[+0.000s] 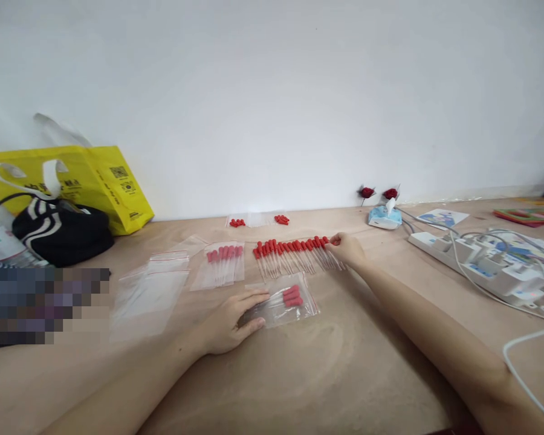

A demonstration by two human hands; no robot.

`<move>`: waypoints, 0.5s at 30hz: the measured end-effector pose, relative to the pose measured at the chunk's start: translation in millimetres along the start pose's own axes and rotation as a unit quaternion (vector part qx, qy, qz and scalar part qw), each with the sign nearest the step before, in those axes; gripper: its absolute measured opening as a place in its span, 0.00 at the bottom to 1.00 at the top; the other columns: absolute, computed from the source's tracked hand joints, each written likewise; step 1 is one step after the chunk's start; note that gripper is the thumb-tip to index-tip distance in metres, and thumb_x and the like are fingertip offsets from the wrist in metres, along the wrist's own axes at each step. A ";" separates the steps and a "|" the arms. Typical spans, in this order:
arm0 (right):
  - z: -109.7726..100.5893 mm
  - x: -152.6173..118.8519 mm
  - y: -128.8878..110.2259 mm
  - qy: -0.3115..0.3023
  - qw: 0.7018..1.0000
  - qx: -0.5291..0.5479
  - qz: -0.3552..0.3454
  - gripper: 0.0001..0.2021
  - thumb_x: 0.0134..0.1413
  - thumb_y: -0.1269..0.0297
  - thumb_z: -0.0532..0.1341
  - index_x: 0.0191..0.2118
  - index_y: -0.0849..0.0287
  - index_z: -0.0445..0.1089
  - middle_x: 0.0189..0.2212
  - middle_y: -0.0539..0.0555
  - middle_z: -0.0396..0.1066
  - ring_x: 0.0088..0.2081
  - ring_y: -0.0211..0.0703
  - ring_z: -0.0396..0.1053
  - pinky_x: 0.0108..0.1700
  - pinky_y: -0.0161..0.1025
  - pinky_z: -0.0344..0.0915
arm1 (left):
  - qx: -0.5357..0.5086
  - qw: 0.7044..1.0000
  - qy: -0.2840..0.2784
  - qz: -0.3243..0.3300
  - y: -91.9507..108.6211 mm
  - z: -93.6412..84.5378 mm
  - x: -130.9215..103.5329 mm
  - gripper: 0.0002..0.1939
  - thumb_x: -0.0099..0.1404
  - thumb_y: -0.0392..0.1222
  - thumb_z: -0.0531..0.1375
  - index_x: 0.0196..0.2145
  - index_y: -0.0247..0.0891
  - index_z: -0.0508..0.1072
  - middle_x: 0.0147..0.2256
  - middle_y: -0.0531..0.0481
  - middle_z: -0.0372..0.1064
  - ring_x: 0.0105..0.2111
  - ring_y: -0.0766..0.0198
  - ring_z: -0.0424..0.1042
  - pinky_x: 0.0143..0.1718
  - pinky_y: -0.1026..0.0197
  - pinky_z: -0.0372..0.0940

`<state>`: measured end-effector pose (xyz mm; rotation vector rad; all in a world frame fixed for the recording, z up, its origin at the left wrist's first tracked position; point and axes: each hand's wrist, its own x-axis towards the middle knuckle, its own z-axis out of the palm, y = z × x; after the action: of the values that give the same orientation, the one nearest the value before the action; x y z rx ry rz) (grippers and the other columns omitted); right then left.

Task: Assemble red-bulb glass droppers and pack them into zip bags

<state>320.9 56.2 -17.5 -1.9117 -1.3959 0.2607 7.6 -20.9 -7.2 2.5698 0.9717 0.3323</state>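
Note:
My left hand [230, 321] is on a small clear zip bag [309, 309], thumb and fingers at its left end, holding it against the table. Inside that bag lie a few glass droppers with red rubber bulbs [292, 296]. Farther back, a row of loose droppers [290, 248] lies side by side, bulbs toward the wall. At the row's right end my right hand [344, 246] pinches a dropper by its bulb; the fingertips partly hide it. Left of the row, another zip bag [236, 275] holds several droppers.
Flat zip bags [156, 296] lie at left, before a yellow bag [127, 199] and a black pouch [68, 232]. Two small bags of red bulbs [281, 219] lie near the wall. Tissues [384, 218] and a power strip with cables [471, 260] are at right.

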 end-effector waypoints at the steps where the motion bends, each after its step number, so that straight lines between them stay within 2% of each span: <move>1: 0.1 5.2 0.9 0.003 1.000 -0.004 0.004 0.09 0.38 0.64 0.60 0.28 0.62 0.69 0.27 0.57 0.71 0.31 0.42 0.67 0.30 0.33 0.57 | -0.003 1.000 0.001 0.000 0.1 -0.2 0.0 0.21 0.62 0.45 0.52 0.53 0.41 0.60 0.54 0.47 0.58 0.54 0.58 0.56 0.54 0.51 0.54; 5: 6.9 9.3 -3.4 -0.020 0.998 -0.067 -0.002 0.11 0.37 0.61 0.60 0.30 0.61 0.69 0.28 0.57 0.72 0.31 0.43 0.68 0.28 0.33 0.56 | -0.011 1.000 0.002 -0.005 1.8 -1.5 0.1 0.21 0.62 0.45 0.52 0.53 0.42 0.60 0.54 0.47 0.58 0.54 0.56 0.57 0.53 0.50 0.54; 8: 12.5 6.6 -9.3 -0.055 0.992 -0.116 -0.012 0.08 0.38 0.60 0.60 0.24 0.61 0.69 0.24 0.58 0.72 0.29 0.43 0.69 0.26 0.33 0.54 | -0.016 1.000 0.001 -0.008 1.8 -1.4 0.0 0.21 0.62 0.45 0.52 0.53 0.42 0.60 0.54 0.47 0.58 0.54 0.56 0.56 0.54 0.50 0.54; 11: 16.1 6.5 -13.4 -0.068 0.990 -0.123 -0.009 0.09 0.38 0.60 0.61 0.19 0.61 0.68 0.21 0.59 0.71 0.26 0.44 0.69 0.24 0.33 0.54 | -0.025 1.000 0.007 0.003 0.3 -0.4 -0.3 0.21 0.62 0.44 0.53 0.53 0.43 0.60 0.54 0.48 0.58 0.54 0.56 0.56 0.54 0.50 0.54; 15: 17.2 9.0 -18.4 -0.076 0.990 -0.119 -0.006 0.07 0.38 0.64 0.60 0.19 0.61 0.68 0.22 0.61 0.71 0.28 0.46 0.69 0.25 0.34 0.54 | -0.029 0.999 0.012 0.013 -0.4 0.0 -1.0 0.21 0.62 0.44 0.53 0.53 0.43 0.60 0.54 0.48 0.59 0.54 0.57 0.57 0.53 0.51 0.54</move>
<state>301.3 74.2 -15.2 -2.1133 -1.5996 0.2477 6.7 -21.3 -7.4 2.5328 0.9237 0.3951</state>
